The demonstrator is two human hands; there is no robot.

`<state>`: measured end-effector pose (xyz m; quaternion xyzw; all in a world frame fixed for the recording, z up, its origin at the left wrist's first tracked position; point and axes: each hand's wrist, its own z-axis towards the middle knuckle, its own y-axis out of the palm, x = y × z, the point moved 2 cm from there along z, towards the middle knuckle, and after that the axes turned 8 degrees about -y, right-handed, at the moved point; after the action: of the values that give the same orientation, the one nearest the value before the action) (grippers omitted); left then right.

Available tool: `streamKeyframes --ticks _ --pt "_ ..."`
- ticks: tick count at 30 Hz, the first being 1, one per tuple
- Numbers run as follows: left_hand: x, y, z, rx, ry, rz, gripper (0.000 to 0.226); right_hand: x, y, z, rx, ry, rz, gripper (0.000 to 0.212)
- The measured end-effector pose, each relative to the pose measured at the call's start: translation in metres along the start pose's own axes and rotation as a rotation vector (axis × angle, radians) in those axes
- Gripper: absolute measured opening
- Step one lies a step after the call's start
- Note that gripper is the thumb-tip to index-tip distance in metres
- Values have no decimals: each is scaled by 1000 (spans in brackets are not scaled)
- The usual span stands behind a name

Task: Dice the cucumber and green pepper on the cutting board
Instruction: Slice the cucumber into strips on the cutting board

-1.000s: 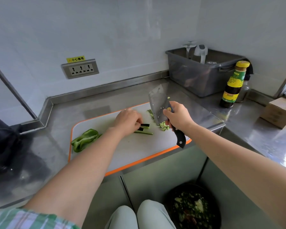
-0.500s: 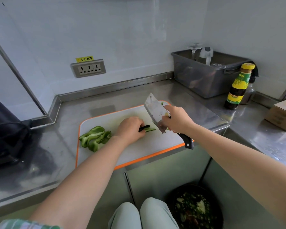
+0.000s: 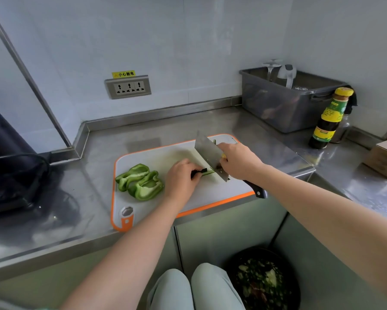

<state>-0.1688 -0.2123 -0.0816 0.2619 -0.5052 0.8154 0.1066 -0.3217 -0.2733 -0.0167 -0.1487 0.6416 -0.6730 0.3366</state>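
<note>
- Since a second ago the cleaver (image 3: 208, 156) has been tipping over from upright and coming down toward the board. The left hand (image 3: 181, 180) has been staying put on the cucumber (image 3: 204, 171).
- The left hand is lying knuckles up with its fingers curled, pinning the dark-skinned cucumber strip to the cutting board (image 3: 214, 194). A short end is sticking out from under the fingertips toward the blade.
- The right hand (image 3: 239, 162) is wrapping round the cleaver's handle just behind the blade, and the black butt is poking out past the board's near edge.
- The blade is leaning over to the left, its edge sitting at the cucumber's free end, just beside the left fingertips. Whether it is biting in yet I cannot tell.
- The green pepper (image 3: 141, 181) is lying in opened pieces on the left part of the board, just beside the left hand.
- The board is resting on the steel bench (image 3: 176, 130).
- A grey tub (image 3: 284, 108) is standing at the back right of the bench, holding an upturned glass (image 3: 272, 66) and a white object (image 3: 287, 74).
- A dark sauce bottle (image 3: 329, 117) with a yellow cap is standing just beside the tub.
- A black pail (image 3: 261, 251) is sitting on the floor below the bench, holding vegetable scraps.
</note>
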Motion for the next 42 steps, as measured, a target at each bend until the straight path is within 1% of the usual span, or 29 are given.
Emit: streamKeyframes --ticks 2,6,9,11,13,16,18,22,24,29,30,31,34,36,38,42 --pt "-3 2 -1 16 -14 -24 14 -2 6 0 -1 0 -37 29" --pt "-3 2 0 28 -16 -60 13 -10 13 6 -20 15 -101 19" --pt "-4 2 0 29 -13 -67 13 -17 18 11 -12 -3 -146 20" --pt "-3 2 0 24 -8 -59 12 -13 19 13 17 16 -95 24" --pt "-3 1 0 22 1 -37 13 -7 16 12 71 40 9 34" --pt "-2 1 0 29 -8 -28 15 -2 3 7 175 11 63 40" --pt "-1 2 0 22 -22 -24 13 -5 -5 8 160 -14 75 38" --pt "-2 1 0 18 -34 -23 10 -12 -5 10 17 -14 6 33" --pt "-2 1 -1 20 -32 -16 9 -14 2 9 -17 -2 11 31" --pt "-2 2 -1 30 -22 -26 7 -20 17 6 27 31 -23 9" --pt "-3 2 -1 30 -23 -29 7 -21 19 7 39 40 -25 9" --pt "-3 2 -1 29 -26 -33 7 -20 21 9 49 51 -21 11" --pt "-3 1 -1 36 -28 -46 8 -15 21 13 78 75 21 33" --pt "-2 0 -1 36 -29 -52 9 -12 16 15 110 60 43 40" --pt "-2 1 0 31 -39 -57 10 -11 10 16 109 41 52 39" --pt "-1 2 0 23 -52 -65 11 -16 4 16 29 10 25 31"
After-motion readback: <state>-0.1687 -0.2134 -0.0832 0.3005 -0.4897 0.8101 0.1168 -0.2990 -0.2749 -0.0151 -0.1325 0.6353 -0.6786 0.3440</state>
